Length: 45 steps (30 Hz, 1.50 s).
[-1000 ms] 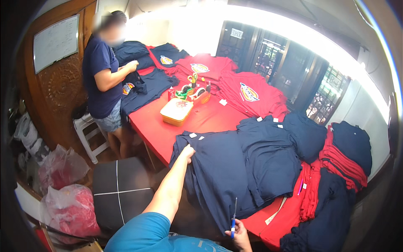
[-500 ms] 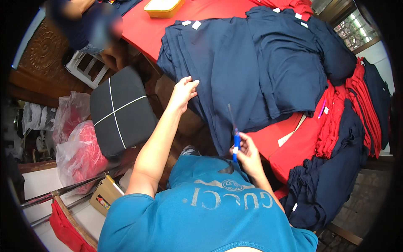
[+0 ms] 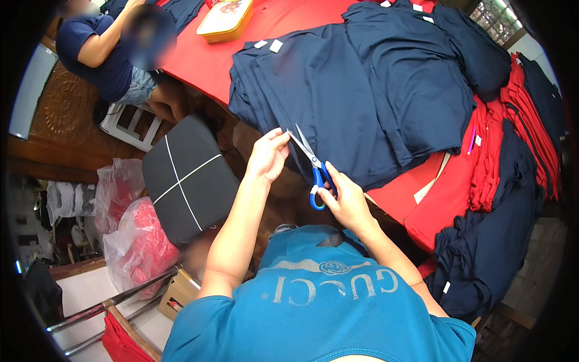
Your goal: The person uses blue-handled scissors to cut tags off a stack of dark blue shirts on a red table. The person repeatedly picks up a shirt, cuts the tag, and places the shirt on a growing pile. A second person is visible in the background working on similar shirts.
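My right hand (image 3: 347,204) grips a pair of scissors (image 3: 315,160) by its blue handles, with the blades spread apart and pointing up to the left. My left hand (image 3: 269,158) is closed in a pinch right beside the blade tips. Whatever its fingertips hold is too small to make out. Just beyond both hands, a pile of navy garments (image 3: 325,90) lies on the table, with small white labels (image 3: 275,46) at its far edge.
The table has a red cover (image 3: 199,75) and bears a yellow tub (image 3: 224,21). Red and navy garments (image 3: 491,163) are stacked to the right. On my left stand a black cushioned seat (image 3: 191,175) and plastic bags (image 3: 140,238). Another person (image 3: 108,51) is at the far left.
My right hand has brought the scissors up and left to my left fingertips, and the blades have opened. The navy cloth that hung down before me now lies higher. The view has shifted slightly.
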Tool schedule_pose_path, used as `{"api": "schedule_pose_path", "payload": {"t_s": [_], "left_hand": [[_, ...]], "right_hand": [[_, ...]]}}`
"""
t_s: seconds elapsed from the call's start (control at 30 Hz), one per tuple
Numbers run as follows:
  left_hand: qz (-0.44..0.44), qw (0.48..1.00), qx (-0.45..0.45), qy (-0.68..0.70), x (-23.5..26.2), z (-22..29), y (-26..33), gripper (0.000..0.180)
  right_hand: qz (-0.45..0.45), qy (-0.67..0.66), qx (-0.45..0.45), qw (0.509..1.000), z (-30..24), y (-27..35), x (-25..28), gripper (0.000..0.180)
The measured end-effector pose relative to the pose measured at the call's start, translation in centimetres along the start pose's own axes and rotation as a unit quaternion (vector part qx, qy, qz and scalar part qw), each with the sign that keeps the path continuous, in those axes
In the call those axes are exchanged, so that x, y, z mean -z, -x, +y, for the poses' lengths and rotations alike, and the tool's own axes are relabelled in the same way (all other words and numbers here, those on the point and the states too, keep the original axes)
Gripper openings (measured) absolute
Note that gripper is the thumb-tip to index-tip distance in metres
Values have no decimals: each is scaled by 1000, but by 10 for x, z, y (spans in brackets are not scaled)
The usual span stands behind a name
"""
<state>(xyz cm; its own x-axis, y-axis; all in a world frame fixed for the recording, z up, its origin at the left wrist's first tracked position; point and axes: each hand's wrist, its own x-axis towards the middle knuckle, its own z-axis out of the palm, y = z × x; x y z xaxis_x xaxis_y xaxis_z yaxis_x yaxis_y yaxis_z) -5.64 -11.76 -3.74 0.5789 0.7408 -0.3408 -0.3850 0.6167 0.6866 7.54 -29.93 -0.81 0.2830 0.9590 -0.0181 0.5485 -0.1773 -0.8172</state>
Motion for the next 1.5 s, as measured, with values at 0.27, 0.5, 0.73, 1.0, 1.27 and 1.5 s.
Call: {"api": "schedule_pose_path", "payload": {"t_s": [0.27,0.5,0.73,1.0,1.27,1.5], "left_hand": [[-20,998,3,-55,-14,13,15,32],[-41,997,11,-59,-18,16,14,36],[-54,997,12,-58,-21,19,10,39],[-60,993,23,-95,-35,33,13,49],[-109,987,32,-115,-36,42,11,60],[-94,992,-22,-84,-36,47,-2,53]], "right_hand": [[21,-9,16,1000,-13,-4,-3,62],[18,-91,-14,996,-9,-10,-5,59],[19,-107,-10,994,-15,-12,1,53],[-50,-239,-151,958,-27,-15,19,52],[11,-206,-7,978,-16,-31,13,60],[-42,-273,-101,956,-20,-41,26,57]]}}
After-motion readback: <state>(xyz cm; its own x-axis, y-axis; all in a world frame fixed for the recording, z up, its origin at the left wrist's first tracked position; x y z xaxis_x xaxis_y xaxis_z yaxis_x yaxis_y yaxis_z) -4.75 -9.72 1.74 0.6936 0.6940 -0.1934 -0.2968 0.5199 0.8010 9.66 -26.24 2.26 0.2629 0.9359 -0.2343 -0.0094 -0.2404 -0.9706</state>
